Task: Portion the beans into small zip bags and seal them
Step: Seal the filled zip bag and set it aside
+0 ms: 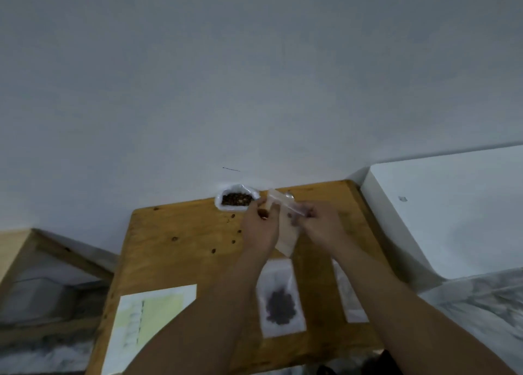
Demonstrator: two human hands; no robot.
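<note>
- Head view: left grip (261,224) and right grip (322,223), fingers curled, pinch the top of a small clear plastic zip bag (286,234) just above a light wooden worktop (169,261).
- An open white bag of brown beans (237,199) sits at the far edge, against the wall.
- A filled clear zip bag (283,304) lies flat between the forearms.
- A few loose beans (233,242) dot the wood left of the grips.
- A yellow-and-white paper sheet (147,318) lies near left.

A wooden counter (175,261) carries an open white bag of beans (237,200) at its far edge. Loose beans (213,251) lie scattered mid-counter. Nearer lie a filled zip bag (281,304), a flat bag (351,301) just beside it, and a paper sheet (147,318) at the near left.
</note>
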